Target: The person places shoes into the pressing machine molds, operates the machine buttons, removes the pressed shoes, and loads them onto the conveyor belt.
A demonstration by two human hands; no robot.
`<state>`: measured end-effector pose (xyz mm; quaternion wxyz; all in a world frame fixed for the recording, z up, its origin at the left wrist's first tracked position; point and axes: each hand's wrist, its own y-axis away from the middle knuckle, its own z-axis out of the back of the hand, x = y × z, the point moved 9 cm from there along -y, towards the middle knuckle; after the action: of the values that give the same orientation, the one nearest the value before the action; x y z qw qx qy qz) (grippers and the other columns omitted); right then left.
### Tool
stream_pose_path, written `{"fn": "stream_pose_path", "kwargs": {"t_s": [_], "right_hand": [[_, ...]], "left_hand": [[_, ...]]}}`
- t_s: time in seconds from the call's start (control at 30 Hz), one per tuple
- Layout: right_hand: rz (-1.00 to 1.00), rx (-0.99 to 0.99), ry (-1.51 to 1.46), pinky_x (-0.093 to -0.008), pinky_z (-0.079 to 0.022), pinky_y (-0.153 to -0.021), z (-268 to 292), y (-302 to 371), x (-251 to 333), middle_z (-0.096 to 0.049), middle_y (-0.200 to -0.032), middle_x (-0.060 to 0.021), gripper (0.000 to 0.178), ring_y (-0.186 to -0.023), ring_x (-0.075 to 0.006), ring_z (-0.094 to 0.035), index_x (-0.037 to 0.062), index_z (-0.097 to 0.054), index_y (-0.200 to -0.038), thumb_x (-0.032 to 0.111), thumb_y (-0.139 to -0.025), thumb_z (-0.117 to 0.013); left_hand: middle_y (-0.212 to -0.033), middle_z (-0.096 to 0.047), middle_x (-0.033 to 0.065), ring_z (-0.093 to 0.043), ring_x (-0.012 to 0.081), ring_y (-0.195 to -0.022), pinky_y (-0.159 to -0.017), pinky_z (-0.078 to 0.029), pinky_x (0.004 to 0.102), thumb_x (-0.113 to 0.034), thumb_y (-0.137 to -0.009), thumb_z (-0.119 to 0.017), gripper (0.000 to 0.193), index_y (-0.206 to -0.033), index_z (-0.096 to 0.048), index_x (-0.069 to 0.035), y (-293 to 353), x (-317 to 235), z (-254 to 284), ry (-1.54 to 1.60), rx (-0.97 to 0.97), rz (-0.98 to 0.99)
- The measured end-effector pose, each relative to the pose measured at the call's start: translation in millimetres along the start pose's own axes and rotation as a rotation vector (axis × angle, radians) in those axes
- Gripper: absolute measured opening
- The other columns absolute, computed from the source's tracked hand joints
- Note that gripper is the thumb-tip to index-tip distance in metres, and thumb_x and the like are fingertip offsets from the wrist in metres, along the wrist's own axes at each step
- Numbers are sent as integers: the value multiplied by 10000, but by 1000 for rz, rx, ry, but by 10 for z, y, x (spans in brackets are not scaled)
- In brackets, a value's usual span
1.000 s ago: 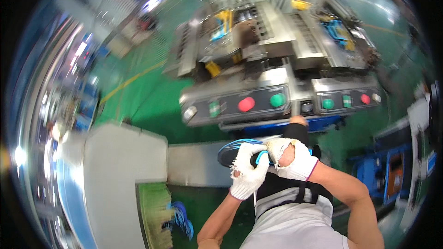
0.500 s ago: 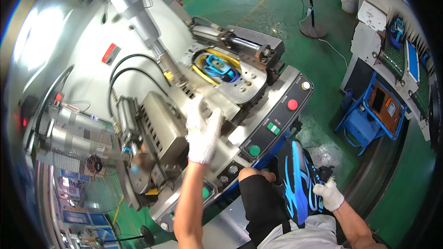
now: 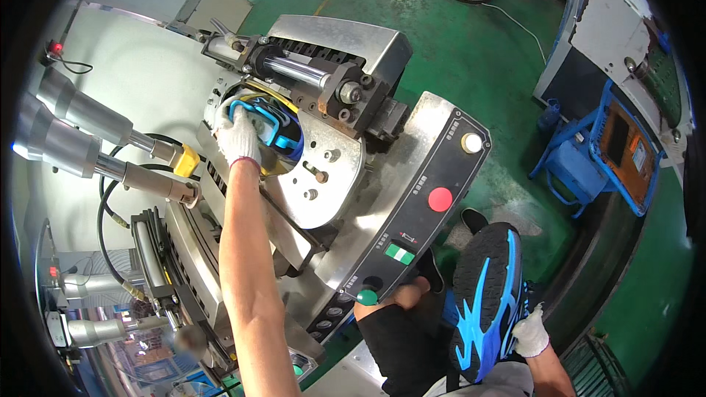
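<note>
My left hand (image 3: 237, 136), in a white knit glove, reaches into the metal press. Its fingers close on the blue-edged collar of a shoe (image 3: 278, 131) seated in the press recess, between yellow strips; the lower part of that shoe is hidden. At the lower right, my right hand (image 3: 531, 332), also gloved, holds a second shoe (image 3: 485, 287) by its side. That shoe stands toe-up by my lap, its black sole with bright blue patterning turned toward me.
The press's control panel (image 3: 415, 213) carries white, red and green buttons. Beside the recess lies a hydraulic cylinder (image 3: 294, 72); grey cylinders (image 3: 81, 114) jut in from the left. On the right stand a blue stool (image 3: 570, 169) and a conveyor machine (image 3: 610, 44).
My left hand has gone from above the press front down to the shoe in the recess and closed on it. The view has shifted closer; my right hand still holds its shoe.
</note>
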<state>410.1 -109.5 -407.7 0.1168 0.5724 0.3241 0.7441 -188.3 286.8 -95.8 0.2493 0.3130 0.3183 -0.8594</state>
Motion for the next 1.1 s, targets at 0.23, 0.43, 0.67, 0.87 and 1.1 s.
{"fn": "stream_pose_path", "kwargs": {"t_s": [0.23,0.43,0.67,0.87,1.1], "right_hand": [[-58,-4,-605,-388,-574,-623,-179,135,857,-632,-842,-47,554,-669,-151,-588,-62,-448,-1204,161,-801,-755],[244,-222,-496,-297,-496,-649,-251,66,1973,-612,-821,24,254,-717,-74,-564,30,-660,-986,218,-888,-800],[500,-341,423,-345,-561,-714,-999,-11,4722,-727,-810,-149,587,-772,-148,-692,-56,-740,-848,527,-854,-808],[901,-10,653,-367,-559,-816,-2249,-1049,6519,-731,-990,-200,778,-888,-220,-705,-97,-664,-1146,602,-821,-771],[982,-291,1309,-416,-519,-1053,-3624,-2303,6338,-654,-1302,-292,677,-1244,-346,-642,-54,-669,-1243,502,-858,-640]], "left_hand": [[-1159,-704,116,-662,173,-1000,-928,-527,307,-50,-1023,-576,226,-1228,-671,-35,457,-594,1134,265,-324,-161],[-1185,-704,146,-685,269,-1089,-1036,-514,411,-16,-1021,-515,240,-1200,-671,-52,2189,-1291,2561,441,-312,-521],[-1166,-710,191,-667,382,-1187,-1112,-468,539,50,-854,-615,281,-1113,-689,-29,4250,-232,2871,576,590,-331],[-1214,-710,168,-644,357,-1221,-1096,-481,456,-13,-858,-690,276,-1123,-747,-67,5369,794,2912,329,555,126],[-1192,-717,168,-643,373,-1248,-1187,-400,562,-37,-802,-627,344,-1120,-755,-65,5325,1057,2953,499,491,112]]}}
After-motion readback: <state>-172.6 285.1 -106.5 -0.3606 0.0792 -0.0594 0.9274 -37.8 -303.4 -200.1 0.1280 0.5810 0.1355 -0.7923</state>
